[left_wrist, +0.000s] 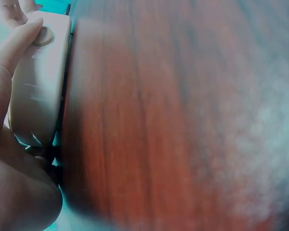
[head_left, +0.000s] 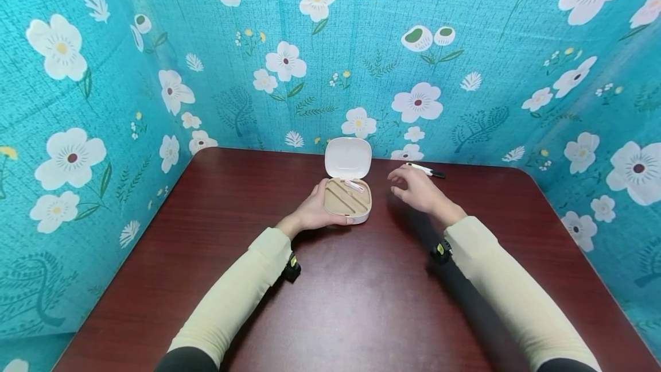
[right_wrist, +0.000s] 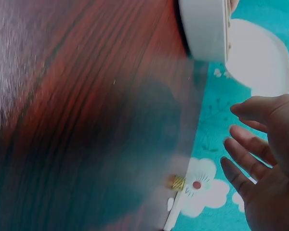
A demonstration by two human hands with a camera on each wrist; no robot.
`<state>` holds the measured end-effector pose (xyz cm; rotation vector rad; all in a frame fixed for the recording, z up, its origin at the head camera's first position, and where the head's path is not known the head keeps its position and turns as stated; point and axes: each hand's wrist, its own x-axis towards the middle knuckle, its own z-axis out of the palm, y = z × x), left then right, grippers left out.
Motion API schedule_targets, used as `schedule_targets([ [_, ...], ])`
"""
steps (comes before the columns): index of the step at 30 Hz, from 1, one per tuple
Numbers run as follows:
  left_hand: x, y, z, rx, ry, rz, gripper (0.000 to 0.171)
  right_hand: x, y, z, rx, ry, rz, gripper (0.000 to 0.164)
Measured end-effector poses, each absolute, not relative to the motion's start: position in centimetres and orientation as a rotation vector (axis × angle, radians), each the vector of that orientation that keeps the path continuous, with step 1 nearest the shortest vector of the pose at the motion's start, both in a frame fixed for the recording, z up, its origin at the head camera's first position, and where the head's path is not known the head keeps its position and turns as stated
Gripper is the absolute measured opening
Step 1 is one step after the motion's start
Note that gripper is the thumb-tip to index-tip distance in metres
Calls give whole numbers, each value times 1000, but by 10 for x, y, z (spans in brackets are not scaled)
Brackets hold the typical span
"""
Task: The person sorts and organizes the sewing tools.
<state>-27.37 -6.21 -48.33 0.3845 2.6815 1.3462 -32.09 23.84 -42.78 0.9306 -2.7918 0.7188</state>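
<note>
A rounded white case (head_left: 348, 202) stands on the table with its lid (head_left: 348, 157) raised at the back. Inside is a beige insert with long grooves, and a small white-and-pink item (head_left: 354, 186) lies in its upper part. My left hand (head_left: 314, 209) grips the case from its left side, the thumb (left_wrist: 26, 41) against the front wall by a round button. To the right of the case, my right hand (head_left: 417, 189) hovers with loosely bent fingers and holds nothing. Just behind it lies a slim white-and-black pen-like stick (head_left: 427, 170), partly hidden by the hand.
The dark red-brown wooden table (head_left: 361, 303) reaches to a blue flowered cloth (head_left: 330, 73) hanging behind it and at both sides. The case and the pen-like stick are near the table's far edge.
</note>
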Motion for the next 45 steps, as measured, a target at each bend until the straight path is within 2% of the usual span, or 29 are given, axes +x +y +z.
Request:
schedule_targets([
  [9,-268,-62,-478,391,2679,1368,115,-334,254,-441,692,-2790,858,28],
  [21,-269,-62,-476,402,2673,1395,111,-353,265,-457,301,-2850,1024,40],
  [28,-269,-62,-477,396,2682,1374,112,-359,265,-462,199,-2904,1007,42],
  [45,-269,-63,-478,389,2678,1365,113,-360,257,-468,225,-2932,961,20],
])
